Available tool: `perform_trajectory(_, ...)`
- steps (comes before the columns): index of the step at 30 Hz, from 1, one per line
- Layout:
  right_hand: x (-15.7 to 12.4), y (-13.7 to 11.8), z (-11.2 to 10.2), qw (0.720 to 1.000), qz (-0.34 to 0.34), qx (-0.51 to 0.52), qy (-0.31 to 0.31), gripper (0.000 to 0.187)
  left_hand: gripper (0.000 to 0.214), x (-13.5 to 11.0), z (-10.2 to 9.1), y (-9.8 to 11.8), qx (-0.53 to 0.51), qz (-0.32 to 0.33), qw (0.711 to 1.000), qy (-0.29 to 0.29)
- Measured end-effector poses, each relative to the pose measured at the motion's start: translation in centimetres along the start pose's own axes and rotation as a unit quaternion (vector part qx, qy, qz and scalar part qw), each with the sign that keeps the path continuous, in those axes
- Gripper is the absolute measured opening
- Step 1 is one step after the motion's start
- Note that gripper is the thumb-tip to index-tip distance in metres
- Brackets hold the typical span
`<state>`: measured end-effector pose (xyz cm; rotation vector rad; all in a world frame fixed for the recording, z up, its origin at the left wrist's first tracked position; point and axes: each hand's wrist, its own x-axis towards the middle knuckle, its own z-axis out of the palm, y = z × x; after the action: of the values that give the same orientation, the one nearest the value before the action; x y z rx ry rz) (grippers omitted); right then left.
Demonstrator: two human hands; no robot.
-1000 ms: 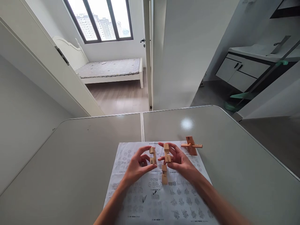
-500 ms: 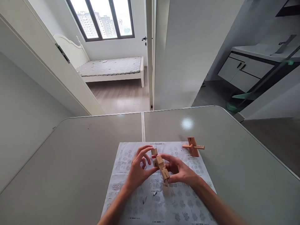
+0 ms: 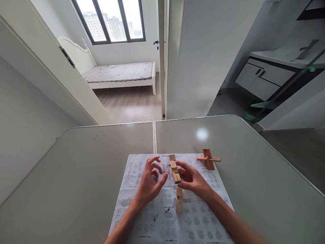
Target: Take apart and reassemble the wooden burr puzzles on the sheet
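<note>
My right hand (image 3: 194, 178) grips a notched wooden puzzle piece (image 3: 175, 173) between its thumb and fingers, over the printed sheet. Apart from it, my left hand (image 3: 151, 181) is open, its fingers curved and spread with nothing in them. Just beyond the held piece shows a small wooden block end (image 3: 172, 157); whether it joins that piece I cannot tell. Nearer to me, another pale notched wooden piece (image 3: 179, 200) is on the paper below my right thumb.
The printed sheet (image 3: 142, 217) of puzzle diagrams lies on the grey table (image 3: 76, 183). At its far right corner stands an orange-brown assembly of crossed wooden pieces (image 3: 208, 159). Beyond the table are a doorway, a bed (image 3: 122, 73) and a white cabinet (image 3: 264, 76).
My left hand has let go of the wooden pieces and drawn slightly left, its fingers opening. The piece in my right hand is turned more upright and sits a little farther from me.
</note>
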<state>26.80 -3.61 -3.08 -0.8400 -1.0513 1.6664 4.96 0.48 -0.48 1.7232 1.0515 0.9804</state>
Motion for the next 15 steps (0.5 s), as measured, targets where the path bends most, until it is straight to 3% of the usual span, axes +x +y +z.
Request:
perform_trajectory(2,0.1,0.3,-0.1,0.999,-0.022,-0.026,0.031,0.071,0.026,0.1,-0.1,0.1,0.009,-0.02,1.0,-0.01)
perform_trajectory(8,0.2,0.6,0.5,0.974,-0.098,-0.183,0.086,0.071,0.044,0.4,-0.3,0.3,0.048,0.01,0.991,-0.127)
perform_trajectory(15,0.0,0.1,1.4,0.942,-0.15,-0.292,0.069,0.067,0.033,0.3,-0.5,0.5,0.04,-0.04,0.987,-0.15)
